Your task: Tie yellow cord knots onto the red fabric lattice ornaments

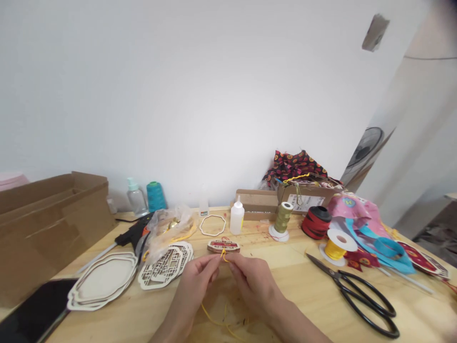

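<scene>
Here come the left hand [200, 276] and right hand [253, 278], both bare, meeting over the table [296, 276], well short of its back edge, and the fingertips are right beside each other! On the left, thumb and index finger pinch tight, other fingers curled beneath. Opposite, the right matches that pinch, back turned upward, remaining fingers largely hidden. Behind them, the left forearm [171, 324] and right forearm [298, 319] spread apart toward the near side.
</scene>
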`<state>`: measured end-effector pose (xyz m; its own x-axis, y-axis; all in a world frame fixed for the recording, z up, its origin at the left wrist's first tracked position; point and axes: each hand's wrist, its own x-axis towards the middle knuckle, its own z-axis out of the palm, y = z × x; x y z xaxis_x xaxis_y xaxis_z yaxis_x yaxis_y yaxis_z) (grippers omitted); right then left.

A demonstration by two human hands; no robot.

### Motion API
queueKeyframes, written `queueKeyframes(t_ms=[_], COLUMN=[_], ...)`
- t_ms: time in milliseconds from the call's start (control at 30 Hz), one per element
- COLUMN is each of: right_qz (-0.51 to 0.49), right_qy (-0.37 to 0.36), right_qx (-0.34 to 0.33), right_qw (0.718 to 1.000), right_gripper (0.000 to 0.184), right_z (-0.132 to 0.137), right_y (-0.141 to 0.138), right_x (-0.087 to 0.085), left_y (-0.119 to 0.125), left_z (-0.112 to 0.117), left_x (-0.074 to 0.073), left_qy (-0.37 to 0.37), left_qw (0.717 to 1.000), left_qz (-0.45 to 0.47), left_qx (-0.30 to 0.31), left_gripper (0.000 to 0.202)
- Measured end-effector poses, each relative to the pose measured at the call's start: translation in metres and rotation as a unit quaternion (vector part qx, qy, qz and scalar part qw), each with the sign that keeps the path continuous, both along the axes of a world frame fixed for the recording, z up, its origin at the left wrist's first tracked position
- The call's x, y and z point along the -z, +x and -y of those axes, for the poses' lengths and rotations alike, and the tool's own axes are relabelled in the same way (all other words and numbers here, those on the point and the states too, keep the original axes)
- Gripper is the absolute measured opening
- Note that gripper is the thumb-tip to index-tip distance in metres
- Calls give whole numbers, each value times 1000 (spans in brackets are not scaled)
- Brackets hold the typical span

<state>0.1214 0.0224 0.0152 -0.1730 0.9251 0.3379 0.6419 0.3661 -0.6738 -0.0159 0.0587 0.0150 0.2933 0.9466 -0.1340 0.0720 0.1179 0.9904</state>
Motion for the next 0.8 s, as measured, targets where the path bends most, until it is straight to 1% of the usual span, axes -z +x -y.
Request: queueKeyframes(t_ms=[67,100,200,267,333,467,633,800], right_qz=[-92,-149,-304,-369,-401,-431,-447,-471], right_qy=[-2,-11,-61,-94,-112,-121,-146,-171], right_qx=[9,14,14,2,-6,-14,-21,-33], right_qw=[996,989,950,925,909,894,882,865], right_gripper=[24,23,22,24,25,24,26,27], right_z=[-2,-3,-7,-10,-11,-11,-8,-7], right_y=[0,0,-1,-2,-2,-2,-2,-2], right_x=[3,4,7,7,6,6,1,-4], left_y=[-1,-1,-1,-2,-2,-3,-4,-5], left_z=[-1,-1,-3,-5,-7,-8,-6,-8], left_x=[-1,-1,-3,-5,-5,-6,-6,-2], left_qy=[31,41,52,61,78,94,58,90], left_qw=[999,999,997,997,996,995,998,994], left_qz=[-21,-30,-47,-45,-31,-13,-39,-63], left_qx=[-10,-14,-17,-19,-12,-6,-2,1], left_gripper=[29,26,23,22,21,21,25,27])
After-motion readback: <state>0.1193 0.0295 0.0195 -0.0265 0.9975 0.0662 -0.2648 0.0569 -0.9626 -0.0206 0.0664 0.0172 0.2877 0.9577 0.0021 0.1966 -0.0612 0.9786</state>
